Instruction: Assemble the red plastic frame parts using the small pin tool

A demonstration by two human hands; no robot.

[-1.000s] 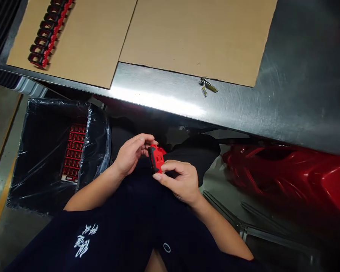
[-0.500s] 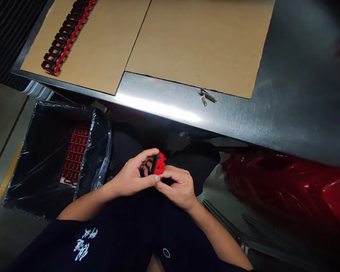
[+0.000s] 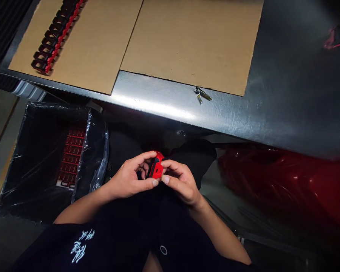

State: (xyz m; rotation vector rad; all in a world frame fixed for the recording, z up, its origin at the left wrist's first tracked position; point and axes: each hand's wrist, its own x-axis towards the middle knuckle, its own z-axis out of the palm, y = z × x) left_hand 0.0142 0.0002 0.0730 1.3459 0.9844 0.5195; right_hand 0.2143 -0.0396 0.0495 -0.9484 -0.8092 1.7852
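A small red and black plastic part (image 3: 156,168) is pinched between both my hands over my lap, below the table edge. My left hand (image 3: 129,178) curls round its left side, thumb and fingers closed on it. From the right, my right hand (image 3: 181,181) grips it with thumb and fingertips. Far up on the left cardboard sheet (image 3: 82,41) lies a row of several joined red and black parts (image 3: 52,37).
A steel table (image 3: 286,98) carries two cardboard sheets and a small metal clip (image 3: 201,94). On the floor at my left stands a black plastic-lined bin (image 3: 31,158) holding red parts (image 3: 69,162). A red plastic-covered mass (image 3: 286,181) lies under the table at right.
My hands have closed together round the part; the left thumb now meets the right fingers beneath it. The part has turned slightly and the view has shifted a little.
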